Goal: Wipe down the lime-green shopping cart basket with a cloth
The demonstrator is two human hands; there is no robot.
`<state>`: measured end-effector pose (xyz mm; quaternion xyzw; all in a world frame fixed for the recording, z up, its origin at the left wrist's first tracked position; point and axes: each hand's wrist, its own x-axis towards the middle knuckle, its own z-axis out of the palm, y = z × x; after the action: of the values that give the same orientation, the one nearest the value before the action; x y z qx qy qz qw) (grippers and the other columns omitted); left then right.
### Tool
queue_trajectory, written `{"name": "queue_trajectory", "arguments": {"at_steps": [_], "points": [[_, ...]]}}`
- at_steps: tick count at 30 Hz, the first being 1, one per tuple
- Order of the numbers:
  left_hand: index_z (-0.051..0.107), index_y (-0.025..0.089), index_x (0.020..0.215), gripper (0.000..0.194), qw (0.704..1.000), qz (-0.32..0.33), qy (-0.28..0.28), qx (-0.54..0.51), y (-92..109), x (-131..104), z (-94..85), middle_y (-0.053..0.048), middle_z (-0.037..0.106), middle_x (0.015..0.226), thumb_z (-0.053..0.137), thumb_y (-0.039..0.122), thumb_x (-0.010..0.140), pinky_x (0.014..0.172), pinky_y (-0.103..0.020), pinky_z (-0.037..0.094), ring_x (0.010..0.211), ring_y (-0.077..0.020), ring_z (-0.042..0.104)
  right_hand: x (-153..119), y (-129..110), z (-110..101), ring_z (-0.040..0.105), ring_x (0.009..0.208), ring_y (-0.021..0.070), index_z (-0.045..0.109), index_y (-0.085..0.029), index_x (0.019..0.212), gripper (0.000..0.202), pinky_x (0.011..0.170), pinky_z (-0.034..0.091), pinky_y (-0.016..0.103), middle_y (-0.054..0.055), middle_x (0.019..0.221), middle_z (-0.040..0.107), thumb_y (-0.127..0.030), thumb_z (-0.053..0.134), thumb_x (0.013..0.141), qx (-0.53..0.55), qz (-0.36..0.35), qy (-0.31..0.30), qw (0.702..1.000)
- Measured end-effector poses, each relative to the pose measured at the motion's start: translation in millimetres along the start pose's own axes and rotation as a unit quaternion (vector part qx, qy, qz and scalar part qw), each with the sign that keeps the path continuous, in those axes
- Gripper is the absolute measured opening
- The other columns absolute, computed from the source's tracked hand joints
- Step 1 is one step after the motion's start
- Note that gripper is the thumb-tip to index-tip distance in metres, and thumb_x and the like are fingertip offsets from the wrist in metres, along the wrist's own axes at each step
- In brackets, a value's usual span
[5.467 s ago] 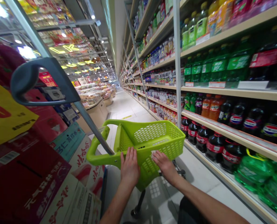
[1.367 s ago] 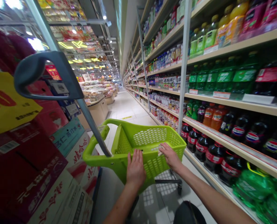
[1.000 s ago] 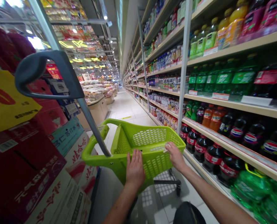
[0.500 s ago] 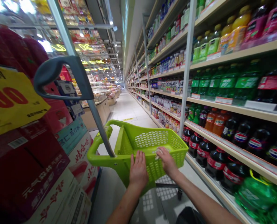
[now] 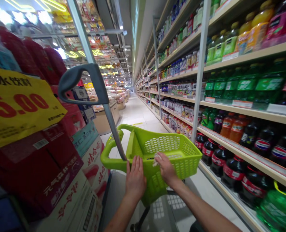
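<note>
L grip [image 5: 136, 178] on grn cart [image 5: 152, 177] | R grip [image 5: 166, 168]: wht wad [image 5: 155, 160]

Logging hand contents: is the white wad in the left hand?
No: the right hand holds the wad; the left hand rests on the cart.

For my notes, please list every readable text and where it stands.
"5.00", left edge cut: yellow sign
"水饮料": same sign
"元气森林": red carton
"苏打水": teal carton
"娃哈哈": white carton
"LK": neon sign
"茶": shelf packs
Too small or blurred: cart markings, most bottle labels, shelf tags.
</note>
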<state>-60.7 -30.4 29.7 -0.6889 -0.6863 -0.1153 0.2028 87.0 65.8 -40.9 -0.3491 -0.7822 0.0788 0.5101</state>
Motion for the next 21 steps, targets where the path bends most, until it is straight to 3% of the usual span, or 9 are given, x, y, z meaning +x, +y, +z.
{"name": "queue_trajectory", "arguments": {"at_steps": [2, 4, 6, 8, 10, 12, 15, 18, 21], "points": [[0.043, 0.01, 0.126, 0.058, 1.0, 0.011, 0.004, -0.009, -0.7, -0.7, -0.6, -0.01, 0.04, 0.135, 0.044, 0.022, 0.07, 0.108, -0.045, 0.017, 0.128, -0.0236, 0.03, 8.9, -32.2, 19.5, 0.035, 0.124, 0.0196, 0.057, -0.021, 0.111, 0.058, 0.102, 0.033, 0.044, 0.006, 0.128, 0.048, 0.004, 0.035, 0.064, 0.032, -0.026, -0.024, 0.999], [0.045, 0.013, 0.124, 0.053, 0.999, 0.023, 0.028, -0.019, -8.5, -2.9, -4.6, -0.008, 0.044, 0.133, 0.043, 0.019, 0.071, 0.107, -0.045, 0.018, 0.126, -0.0225, 0.033, 12.9, -43.3, 23.5, 0.033, 0.125, 0.0194, 0.056, -0.02, 0.113, 0.058, 0.102, 0.033, 0.042, 0.006, 0.129, 0.047, 0.004, 0.036, 0.065, 0.039, -0.043, -0.036, 0.998], [0.046, 0.014, 0.122, 0.048, 0.996, 0.007, 0.083, -0.019, -22.3, -6.1, -11.5, -0.009, 0.045, 0.133, 0.04, 0.017, 0.075, 0.107, -0.046, 0.016, 0.125, -0.0223, 0.035, 10.7, -32.7, 14.1, 0.034, 0.125, 0.0197, 0.057, -0.021, 0.111, 0.055, 0.102, 0.033, 0.043, 0.006, 0.128, 0.048, 0.003, 0.036, 0.067, 0.027, -0.042, -0.031, 0.998], [0.044, 0.013, 0.122, 0.045, 0.987, -0.05, 0.152, -0.007, -37.2, -9.2, -18.7, -0.012, 0.041, 0.134, 0.039, 0.018, 0.078, 0.107, -0.048, 0.014, 0.126, -0.024, 0.033, 6.1, -12.7, 0.5, 0.036, 0.123, 0.0204, 0.059, -0.022, 0.108, 0.053, 0.101, 0.033, 0.045, 0.006, 0.126, 0.05, 0.002, 0.036, 0.068, 0.008, -0.017, -0.012, 1.0], [0.042, 0.011, 0.123, 0.046, 0.978, -0.095, 0.183, 0.005, -47.8, -11.1, -23.5, -0.015, 0.039, 0.135, 0.04, 0.02, 0.078, 0.106, -0.049, 0.014, 0.127, -0.0258, 0.031, 4.5, -1.1, -7.2, 0.039, 0.121, 0.0211, 0.061, -0.022, 0.104, 0.051, 0.101, 0.033, 0.046, 0.006, 0.123, 0.051, 0.002, 0.036, 0.067, -0.007, 0.016, 0.006, 1.0], [0.044, 0.013, 0.122, 0.046, 0.982, -0.096, 0.165, 0.011, -51.2, -11.6, -24.9, -0.016, 0.041, 0.134, 0.042, 0.02, 0.077, 0.106, -0.05, 0.015, 0.126, -0.0268, 0.032, 8.8, -10.9, -3.7, 0.041, 0.119, 0.0216, 0.061, -0.021, 0.103, 0.05, 0.1, 0.034, 0.045, 0.007, 0.122, 0.052, 0.002, 0.036, 0.067, -0.004, 0.022, -0.001, 1.0], [0.053, 0.019, 0.115, 0.04, 0.988, -0.086, 0.125, 0.009, -47.4, -11.0, -23.2, -0.014, 0.043, 0.131, 0.045, 0.019, 0.076, 0.104, -0.051, 0.016, 0.122, -0.0277, 0.037, 24.2, -60.5, 17.4, 0.039, 0.121, 0.0209, 0.058, -0.019, 0.109, 0.051, 0.102, 0.033, 0.041, 0.008, 0.126, 0.05, 0.003, 0.038, 0.067, 0.03, -0.027, -0.036, 0.999], [0.056, 0.021, 0.112, 0.039, 0.988, -0.091, 0.122, 0.007, -44.9, -11.8, -21.7, -0.014, 0.043, 0.131, 0.046, 0.018, 0.075, 0.103, -0.052, 0.018, 0.12, -0.0285, 0.04, 37.3, -105.6, 35.0, 0.034, 0.124, 0.0192, 0.053, -0.019, 0.117, 0.052, 0.103, 0.033, 0.039, 0.008, 0.13, 0.046, 0.001, 0.041, 0.07, 0.057, -0.067, -0.045, 0.995], [0.055, 0.02, 0.113, 0.041, 0.989, -0.073, 0.131, 0.008, -47.7, -14.8, -20.8, -0.015, 0.043, 0.131, 0.045, 0.015, 0.074, 0.103, -0.052, 0.016, 0.121, -0.0277, 0.04, 33.0, -101.0, 31.4, 0.032, 0.126, 0.0196, 0.054, -0.017, 0.116, 0.049, 0.103, 0.033, 0.04, 0.009, 0.13, 0.046, -0.001, 0.041, 0.072, 0.047, -0.087, -0.043, 0.994]]}}
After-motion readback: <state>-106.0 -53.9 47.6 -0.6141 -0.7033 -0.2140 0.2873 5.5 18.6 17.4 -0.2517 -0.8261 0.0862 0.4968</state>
